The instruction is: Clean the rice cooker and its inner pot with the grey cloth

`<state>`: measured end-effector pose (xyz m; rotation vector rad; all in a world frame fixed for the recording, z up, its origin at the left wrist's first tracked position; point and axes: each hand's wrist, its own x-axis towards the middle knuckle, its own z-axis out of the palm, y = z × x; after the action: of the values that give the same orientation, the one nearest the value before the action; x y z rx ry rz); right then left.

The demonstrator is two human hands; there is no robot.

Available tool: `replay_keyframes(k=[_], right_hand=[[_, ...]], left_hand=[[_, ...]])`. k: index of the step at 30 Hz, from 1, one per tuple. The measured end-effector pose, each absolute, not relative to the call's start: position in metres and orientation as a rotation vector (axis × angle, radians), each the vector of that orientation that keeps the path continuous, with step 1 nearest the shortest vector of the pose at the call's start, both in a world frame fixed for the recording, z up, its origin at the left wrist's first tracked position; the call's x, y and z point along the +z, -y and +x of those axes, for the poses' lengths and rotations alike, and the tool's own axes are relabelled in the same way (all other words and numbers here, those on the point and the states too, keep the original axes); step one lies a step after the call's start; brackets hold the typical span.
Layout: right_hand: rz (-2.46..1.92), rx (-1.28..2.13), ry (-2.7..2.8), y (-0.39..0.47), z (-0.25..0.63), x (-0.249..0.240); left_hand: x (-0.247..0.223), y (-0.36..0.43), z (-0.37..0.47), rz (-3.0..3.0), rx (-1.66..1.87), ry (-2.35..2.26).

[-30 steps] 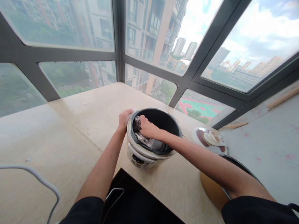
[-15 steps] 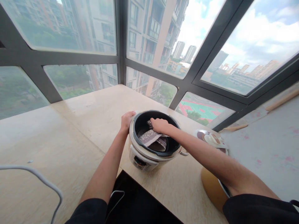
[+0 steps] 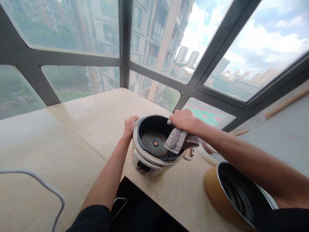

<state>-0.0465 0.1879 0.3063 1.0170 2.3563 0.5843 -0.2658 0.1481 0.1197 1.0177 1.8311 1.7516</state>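
A white electric pressure cooker [image 3: 147, 165] stands lidless on the stone counter, its dark inside and the round metal piece [image 3: 155, 143] at the bottom showing. On its left side, my left hand [image 3: 131, 125] is closed around the handle, which is mostly hidden by the fingers. My right hand [image 3: 184, 120] grips a grey-and-white patterned cloth [image 3: 177, 140] over the right part of the cooker's rim. The cloth hangs down in folds and covers part of the opening there.
A gold inner pot [image 3: 216, 190] with a dark inside lies tilted at the right, under my right forearm. Behind that arm is the white lid [image 3: 207, 154], partly hidden. A black panel [image 3: 142, 206] lies in front, and a white cable [image 3: 45, 185] curves at left. Windows border the counter.
My right hand has lifted the cloth from inside the cooker and moved it right, over the rim. The cooker's bottom now shows. My left hand stays on the handle.
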Motion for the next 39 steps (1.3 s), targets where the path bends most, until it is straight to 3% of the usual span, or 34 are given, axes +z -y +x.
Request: replay_keyframes(k=[5, 14, 29, 39], right_hand=[[0.980, 0.428, -2.243, -0.203, -0.006, 0.321], [1.126, 0.176, -2.443, -0.202, 0.083, 0.286], [1.187, 0.376, -2.601, -0.117, 0.126, 0.311], [1.153, 0.683, -2.515, -0.117, 0.097, 0.265]], left_hand=[[0.116, -0.151, -0.267, 0.983, 1.781, -1.795], [0.123, -0.146, -0.263, 1.001, 1.761, -1.840], [0.136, -0.139, -0.256, 0.963, 1.683, -1.961], [0.129, -0.143, -0.261, 0.946, 1.666, -2.007]])
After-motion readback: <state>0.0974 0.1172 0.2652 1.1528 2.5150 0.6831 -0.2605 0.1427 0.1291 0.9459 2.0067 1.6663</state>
